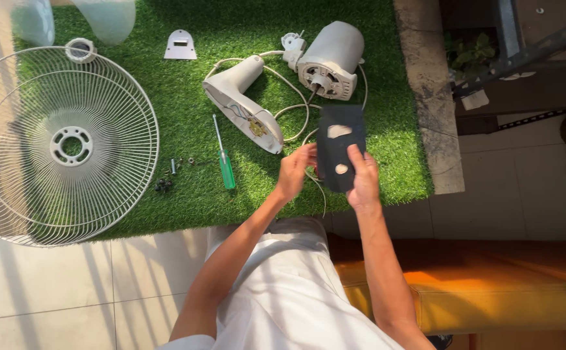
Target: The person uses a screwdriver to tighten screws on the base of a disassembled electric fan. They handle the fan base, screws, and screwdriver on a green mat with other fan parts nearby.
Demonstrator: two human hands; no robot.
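Observation:
Both my hands hold a dark rectangular sheet (340, 148) with two worn pale spots, above the green turf mat (166, 97). My left hand (294, 172) pinches its left edge. My right hand (364, 176) grips its lower right part, thumb on the face. Just beyond the sheet lie a white fan neck housing (241, 100) with exposed wires and a white fan motor (329, 59), joined by a white cable (296, 107). A green-handled screwdriver (224, 162) lies to the left of my left hand.
A white wire fan guard (56, 146) lies at the left, half on the mat, half on the tiles. Small screws (174, 167) sit near the screwdriver. A white bracket (180, 45) and translucent fan blades (101, 16) lie at the back. An orange cushion (490, 298) is under me.

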